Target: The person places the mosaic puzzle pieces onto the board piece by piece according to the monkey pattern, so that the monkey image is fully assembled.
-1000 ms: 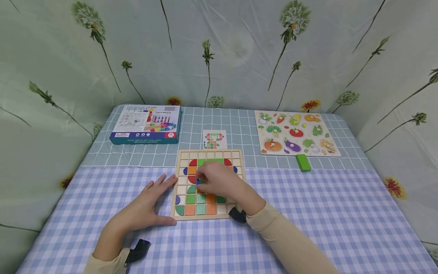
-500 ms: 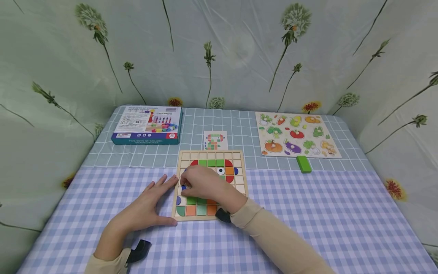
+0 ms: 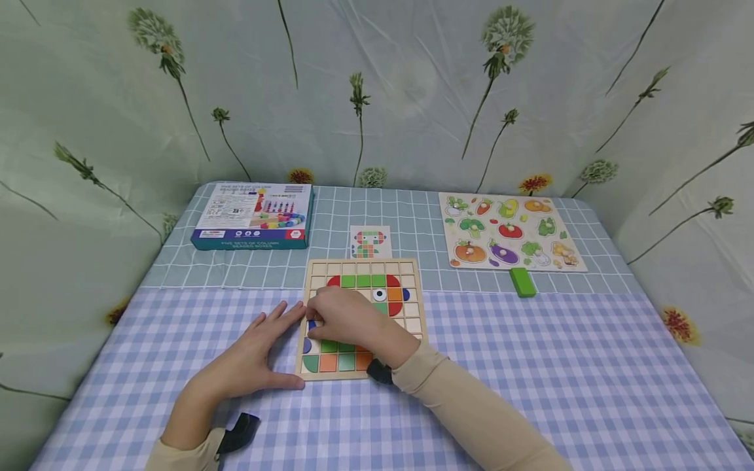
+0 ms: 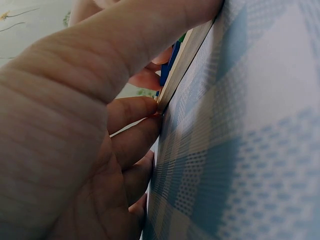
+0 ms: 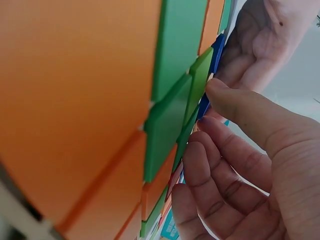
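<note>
A wooden grid board (image 3: 406,267) carries coloured tiles in red, green, orange and blue, including a round white eye tile (image 3: 379,294). My right hand (image 3: 347,317) reaches over its left part and pinches a small blue tile (image 5: 203,107) between thumb and index finger, at a cell in the leftmost column. Another blue tile (image 3: 307,345) lies one cell nearer to me. My left hand (image 3: 250,360) rests at the left side of the board, fingers spread, with fingertips and thumb at the wooden edge. The right hand hides several tiles in the middle left.
Behind the board lies a small pattern card (image 3: 371,242). A boxed bead set (image 3: 253,216) sits at the back left. At the back right is a vegetable knob puzzle (image 3: 489,216), with a green block (image 3: 522,282) before it.
My right hand has moved left across the board, carrying the blue tile from the middle to the leftmost column, and has stayed there over the last half second. The left hand has kept its place.
</note>
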Motion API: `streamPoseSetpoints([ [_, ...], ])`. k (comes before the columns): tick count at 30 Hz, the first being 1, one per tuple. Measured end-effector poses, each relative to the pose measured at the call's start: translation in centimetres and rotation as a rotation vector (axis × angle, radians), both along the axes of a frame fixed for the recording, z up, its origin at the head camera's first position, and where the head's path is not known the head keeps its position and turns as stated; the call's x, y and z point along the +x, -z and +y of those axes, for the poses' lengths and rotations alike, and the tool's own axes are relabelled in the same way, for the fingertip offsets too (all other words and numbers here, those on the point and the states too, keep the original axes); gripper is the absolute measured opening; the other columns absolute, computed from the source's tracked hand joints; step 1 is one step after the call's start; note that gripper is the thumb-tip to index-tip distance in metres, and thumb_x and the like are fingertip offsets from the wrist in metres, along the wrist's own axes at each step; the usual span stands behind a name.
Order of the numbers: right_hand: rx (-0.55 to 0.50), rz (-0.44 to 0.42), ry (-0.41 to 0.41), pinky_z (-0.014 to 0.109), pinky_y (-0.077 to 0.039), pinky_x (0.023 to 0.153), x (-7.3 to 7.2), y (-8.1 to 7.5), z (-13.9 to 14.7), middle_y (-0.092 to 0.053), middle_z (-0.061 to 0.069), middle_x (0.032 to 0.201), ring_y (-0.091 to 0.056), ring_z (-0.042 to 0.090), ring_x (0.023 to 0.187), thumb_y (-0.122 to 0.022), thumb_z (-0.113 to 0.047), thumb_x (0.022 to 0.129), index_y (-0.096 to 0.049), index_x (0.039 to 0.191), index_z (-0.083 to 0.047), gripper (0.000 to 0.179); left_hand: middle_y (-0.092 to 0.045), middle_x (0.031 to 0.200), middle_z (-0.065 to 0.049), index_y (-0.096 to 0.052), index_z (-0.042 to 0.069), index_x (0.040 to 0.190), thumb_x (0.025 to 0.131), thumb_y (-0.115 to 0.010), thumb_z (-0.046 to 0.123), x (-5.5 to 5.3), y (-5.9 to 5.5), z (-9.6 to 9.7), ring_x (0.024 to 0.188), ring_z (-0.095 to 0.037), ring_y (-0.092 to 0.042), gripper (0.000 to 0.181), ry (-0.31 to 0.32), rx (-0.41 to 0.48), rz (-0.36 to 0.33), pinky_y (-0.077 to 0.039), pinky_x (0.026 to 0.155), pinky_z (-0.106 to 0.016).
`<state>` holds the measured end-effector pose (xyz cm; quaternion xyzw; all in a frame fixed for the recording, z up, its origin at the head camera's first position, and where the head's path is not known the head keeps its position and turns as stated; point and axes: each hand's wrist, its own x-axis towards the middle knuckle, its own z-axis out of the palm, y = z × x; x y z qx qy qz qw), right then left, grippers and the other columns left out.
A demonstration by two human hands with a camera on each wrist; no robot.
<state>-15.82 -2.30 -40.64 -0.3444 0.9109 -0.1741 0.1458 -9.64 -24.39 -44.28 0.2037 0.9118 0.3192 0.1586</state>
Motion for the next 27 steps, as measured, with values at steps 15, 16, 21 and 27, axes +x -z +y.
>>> streamPoseSetpoints([
  [15, -0.006, -0.006, 0.009, 0.016, -0.045, 0.069, -0.06, 0.15, 0.07, -0.065, -0.008, 0.082, -0.057, 0.007, 0.079, -0.082, -0.025, 0.097, -0.083, 0.105, -0.014, 0.014, -0.034, 0.177, -0.009, -0.034, 0.019, 0.17, 0.072, -0.095, 0.058, 0.1, -0.15, 0.09, 0.166, -0.045, -0.019, 0.122, 0.005, 0.016, 0.006, -0.009, 0.129, -0.075],
  [16, -0.007, -0.003, 0.008, 0.016, -0.046, 0.069, -0.04, 0.19, 0.04, -0.065, -0.008, 0.082, -0.057, 0.007, 0.079, -0.082, -0.025, 0.097, -0.083, 0.105, -0.014, 0.014, -0.034, 0.177, -0.009, -0.034, 0.02, 0.17, 0.072, -0.095, 0.059, 0.07, -0.15, 0.1, 0.166, -0.045, -0.018, 0.122, 0.007, 0.015, 0.005, -0.009, 0.129, -0.075],
  [21, -0.01, 0.024, 0.0, 0.016, -0.046, 0.069, 0.03, 0.21, -0.07, -0.065, -0.007, 0.082, -0.057, 0.007, 0.077, -0.082, -0.026, 0.097, -0.082, 0.103, -0.014, 0.014, -0.034, 0.177, -0.009, -0.033, 0.021, 0.17, 0.072, -0.095, 0.059, -0.04, -0.16, 0.05, 0.166, -0.045, -0.018, 0.121, 0.013, 0.014, 0.014, -0.01, 0.129, -0.076],
  [27, 0.001, 0.043, -0.012, 0.016, -0.049, 0.071, 0.12, 0.27, -0.22, -0.068, -0.006, 0.088, -0.057, 0.007, 0.078, -0.082, -0.027, 0.097, -0.082, 0.103, -0.013, 0.016, -0.034, 0.177, -0.009, -0.034, 0.022, 0.17, 0.072, -0.095, 0.06, -0.05, 0.11, -0.08, 0.166, -0.046, -0.018, 0.122, 0.01, 0.01, 0.011, -0.01, 0.129, -0.075],
])
